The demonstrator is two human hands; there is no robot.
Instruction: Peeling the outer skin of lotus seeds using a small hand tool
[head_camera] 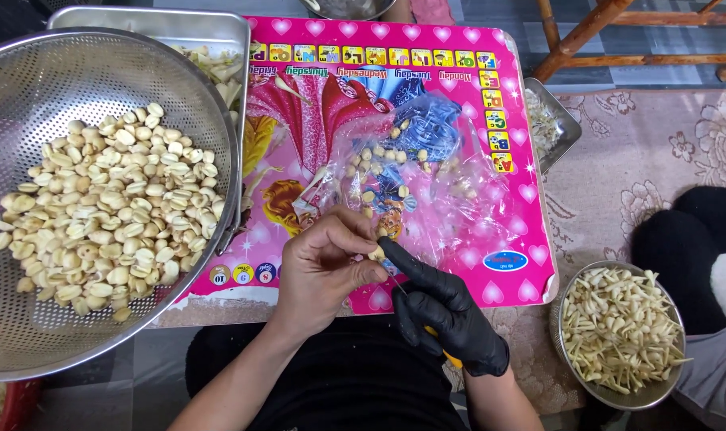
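Head view: a small pale seed (376, 253) is pinched between the thumb and fingertips of the bare left hand (325, 267), just above the near edge of a pink mat (459, 239). The right hand (443, 315), clad in a black glove, is closed around a tool with a yellow handle (451, 357); its forefinger is laid against the seed, so the two hands are met at that point. The tool's working end is hidden behind the fingers.

On the mat, just beyond the hands, a clear plastic bag (411, 172) is spread flat with more seeds scattered on it. To the left, a large perforated metal colander (75, 80) is piled with peeled seeds, and it overlaps a steel tray (179, 24) of pale scraps behind it. At the lower right, on a patterned rug (642, 152), a round steel bowl (575, 279) is filled with thin pale slivers. A second small tray (567, 128) is tucked under the mat's right edge.
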